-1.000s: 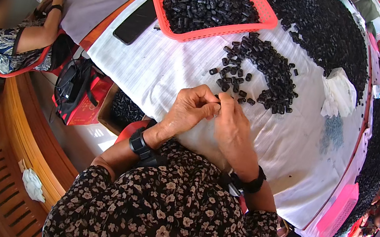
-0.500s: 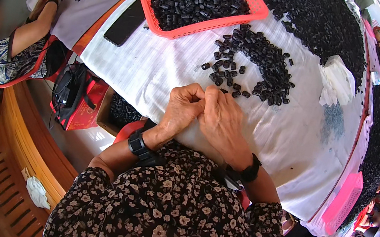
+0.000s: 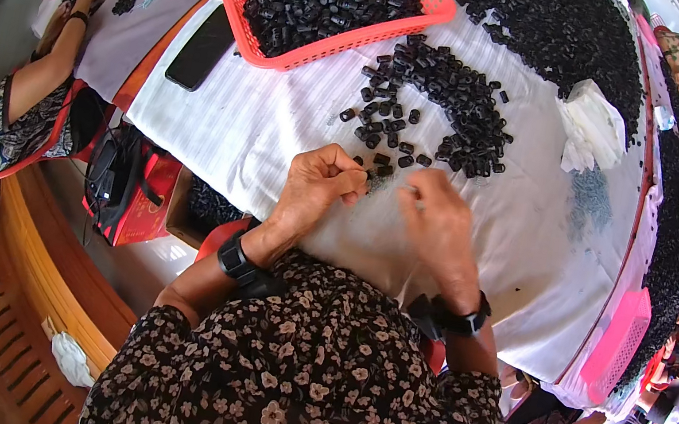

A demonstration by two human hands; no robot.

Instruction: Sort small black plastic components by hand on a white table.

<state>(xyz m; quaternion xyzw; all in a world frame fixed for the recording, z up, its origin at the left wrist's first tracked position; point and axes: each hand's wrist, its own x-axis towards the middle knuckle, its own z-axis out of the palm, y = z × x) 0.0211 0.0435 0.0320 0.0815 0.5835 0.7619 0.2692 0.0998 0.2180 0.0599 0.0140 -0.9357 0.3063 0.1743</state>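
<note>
Fingers of the left hand (image 3: 318, 188) curl inward, thumb and fingertips pinched on a small black piece (image 3: 374, 175) at the hand's three o'clock. Opposite it, the right hand (image 3: 438, 221) is half closed, fingertips pinching something thin and pale; what it is cannot be told. Both hands rest on the white striped cloth (image 3: 282, 126). At twelve o'clock from them lies a loose heap of black pieces (image 3: 443, 104); beyond it, toward eleven o'clock, stands a red basket (image 3: 251, 13) full of the same pieces.
</note>
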